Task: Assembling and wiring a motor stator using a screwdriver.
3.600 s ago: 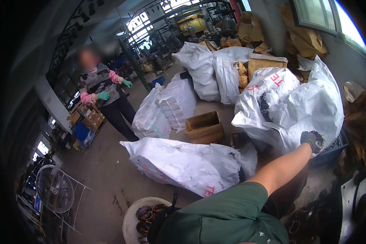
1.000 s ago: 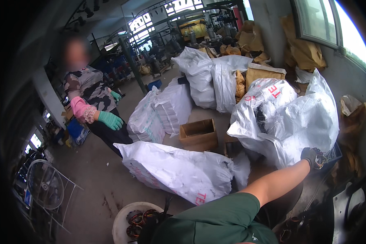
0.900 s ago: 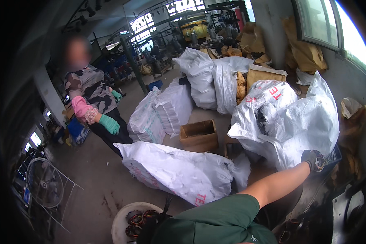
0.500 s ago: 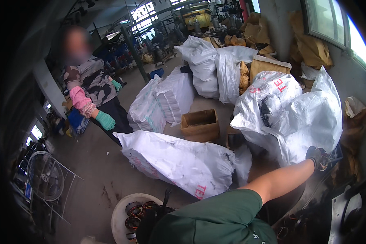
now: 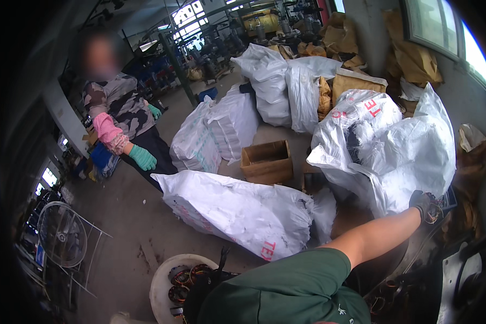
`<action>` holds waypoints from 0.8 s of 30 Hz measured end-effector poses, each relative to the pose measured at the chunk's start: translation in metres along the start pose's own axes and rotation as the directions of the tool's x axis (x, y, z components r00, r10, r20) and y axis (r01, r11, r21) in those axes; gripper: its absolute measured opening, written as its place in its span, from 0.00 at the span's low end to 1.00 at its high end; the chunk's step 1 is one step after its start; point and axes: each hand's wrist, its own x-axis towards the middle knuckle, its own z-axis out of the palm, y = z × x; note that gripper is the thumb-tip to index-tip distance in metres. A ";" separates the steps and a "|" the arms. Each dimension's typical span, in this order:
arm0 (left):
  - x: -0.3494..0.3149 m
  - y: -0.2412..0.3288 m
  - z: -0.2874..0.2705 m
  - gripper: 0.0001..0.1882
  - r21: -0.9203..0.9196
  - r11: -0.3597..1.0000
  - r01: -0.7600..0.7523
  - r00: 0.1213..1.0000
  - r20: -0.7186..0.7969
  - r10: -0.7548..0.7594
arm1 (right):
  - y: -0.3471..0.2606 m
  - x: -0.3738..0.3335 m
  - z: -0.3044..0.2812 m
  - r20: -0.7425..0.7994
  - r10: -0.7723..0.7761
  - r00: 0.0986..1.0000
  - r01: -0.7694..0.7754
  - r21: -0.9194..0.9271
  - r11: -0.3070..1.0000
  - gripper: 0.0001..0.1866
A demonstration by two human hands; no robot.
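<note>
My left arm, in a short green sleeve, reaches across to the right. At its end my left hand [image 5: 420, 202], in a dark glove, is closed on a wire-wound motor stator [image 5: 433, 209]. The stator is at the edge of a dark blue crate [image 5: 450, 198], beside a large white woven sack [image 5: 410, 156]. Part of the grip is hidden by the hand itself. My right hand is out of view. Near my left shoulder, a white round tub [image 5: 157, 289] holds several stators [image 5: 179, 275] with coloured leads.
A white sack [image 5: 237, 210] lies across the floor ahead, with an open wooden box [image 5: 267, 164] behind it. More white sacks [image 5: 270, 89] stand farther back. At the left a co-worker [image 5: 121, 108] in green gloves stands near a wire-spoked wheel [image 5: 62, 236].
My left hand and the stator have shifted very slightly within the picture, staying at the crate's edge. The view has tilted a little. The co-worker's gloved hand has moved slightly.
</note>
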 end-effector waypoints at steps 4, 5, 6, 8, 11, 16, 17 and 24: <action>0.003 0.009 -0.008 0.08 0.008 0.997 -0.073 0.994 -0.083 0.074 | -0.008 0.013 -0.003 0.030 -0.007 1.000 0.006 0.026 1.000 0.13; 0.002 0.015 -0.016 0.08 0.001 0.998 -0.060 0.997 -0.045 0.060 | -0.010 0.018 -0.005 0.039 -0.011 0.999 0.010 0.030 1.000 0.13; -0.005 0.020 -0.021 0.08 0.008 0.999 -0.039 0.999 0.002 0.039 | -0.011 0.025 0.002 0.040 -0.015 0.999 0.013 0.049 0.999 0.13; -0.047 0.024 0.000 0.09 -0.054 0.996 0.077 0.995 0.072 -0.073 | 0.017 0.012 0.017 -0.014 0.008 1.000 -0.006 0.132 0.991 0.13; -0.057 0.038 -0.005 0.09 -0.184 0.975 0.127 0.991 0.071 -0.116 | 0.034 0.013 0.000 0.006 0.017 1.000 -0.018 0.147 0.989 0.14; -0.026 0.038 -0.034 0.09 0.047 0.996 -0.073 0.994 -0.074 0.076 | 0.042 0.041 -0.017 0.137 0.043 0.990 -0.065 0.163 0.984 0.14; -0.020 0.038 -0.040 0.09 0.049 0.996 -0.079 0.992 -0.098 0.084 | 0.044 0.051 -0.019 0.166 0.044 0.985 -0.072 0.168 0.983 0.14; -0.020 0.020 -0.019 0.10 0.028 1.000 0.001 0.996 -0.093 0.001 | 0.087 0.029 -0.011 0.110 0.078 0.991 -0.092 0.128 0.988 0.14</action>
